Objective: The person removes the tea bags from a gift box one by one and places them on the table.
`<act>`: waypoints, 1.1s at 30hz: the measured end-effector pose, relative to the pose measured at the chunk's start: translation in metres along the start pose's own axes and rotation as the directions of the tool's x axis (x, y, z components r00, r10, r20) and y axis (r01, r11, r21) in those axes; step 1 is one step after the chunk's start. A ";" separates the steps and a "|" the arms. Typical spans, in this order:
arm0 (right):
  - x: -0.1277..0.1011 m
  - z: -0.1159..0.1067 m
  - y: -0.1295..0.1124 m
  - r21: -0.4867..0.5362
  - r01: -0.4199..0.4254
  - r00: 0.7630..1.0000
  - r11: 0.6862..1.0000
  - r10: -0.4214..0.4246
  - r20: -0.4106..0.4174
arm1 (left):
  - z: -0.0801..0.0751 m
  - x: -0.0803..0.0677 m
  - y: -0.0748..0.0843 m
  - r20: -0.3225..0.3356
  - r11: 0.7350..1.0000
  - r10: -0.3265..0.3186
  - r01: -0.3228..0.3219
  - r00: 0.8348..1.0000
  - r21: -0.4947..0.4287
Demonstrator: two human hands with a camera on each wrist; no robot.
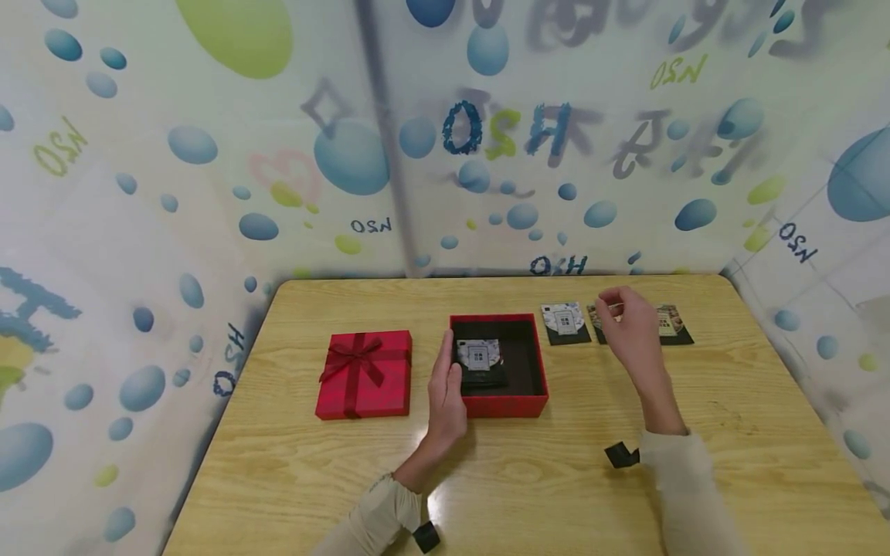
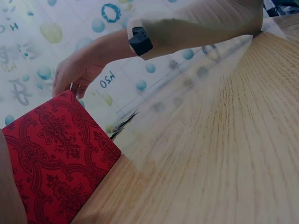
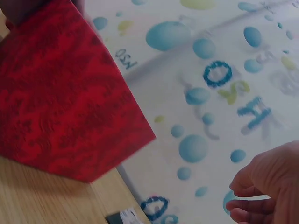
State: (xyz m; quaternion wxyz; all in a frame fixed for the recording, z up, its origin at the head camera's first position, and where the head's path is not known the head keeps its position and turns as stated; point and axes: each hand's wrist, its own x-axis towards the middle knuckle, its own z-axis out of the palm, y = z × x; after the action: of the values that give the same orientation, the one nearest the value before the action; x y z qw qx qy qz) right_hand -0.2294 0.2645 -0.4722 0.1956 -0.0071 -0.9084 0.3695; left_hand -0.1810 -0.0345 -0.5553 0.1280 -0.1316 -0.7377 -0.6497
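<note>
In the head view, a red open box (image 1: 504, 406) with a dark inside stands mid-table. Flat, square black-and-white packets (image 1: 478, 356) lie in its left part. My left hand (image 1: 446, 394) rests along the box's left side, fingers straight, thumb by the rim. Over a row of similar packets on the right hovers my right hand (image 1: 631, 328), thumb and fingers loosely bent. It partly covers the patterned packets there, one of which (image 1: 671, 323) shows at its right. A white-topped packet (image 1: 565, 322) lies between box and hand. The right wrist view shows nothing between the right hand's (image 3: 266, 191) fingertips.
Left of the box lies a red lid (image 1: 365, 374) with a dark red ribbon bow (image 1: 358, 359). The wooden table (image 1: 542, 479) ends at a back wall (image 1: 487, 224) printed with blue and green dots. Small black devices (image 1: 621, 455) sit at both wrists.
</note>
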 end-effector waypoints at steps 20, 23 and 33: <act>-0.032 0.067 -0.080 0.180 0.210 0.968 0.961 -0.230 0.099 | -0.002 -0.002 -0.002 -0.028 1.000 -0.011 0.011 1.000 -0.013; -0.037 0.079 -0.094 0.174 0.173 0.955 0.969 -0.208 0.211 | -0.003 -0.002 -0.002 -0.035 1.000 -0.019 0.018 0.999 -0.018; -0.038 0.096 -0.106 -0.071 0.065 0.853 0.995 -0.018 0.521 | 0.002 -0.001 -0.001 -0.030 1.000 0.007 -0.008 1.000 -0.013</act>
State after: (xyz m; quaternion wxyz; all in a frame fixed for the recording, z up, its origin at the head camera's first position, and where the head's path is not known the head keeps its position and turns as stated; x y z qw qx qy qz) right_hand -0.2145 0.1176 -0.4764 -0.0494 0.1041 -0.9425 0.3138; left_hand -0.1806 -0.0325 -0.5570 0.1405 -0.1254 -0.7310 -0.6558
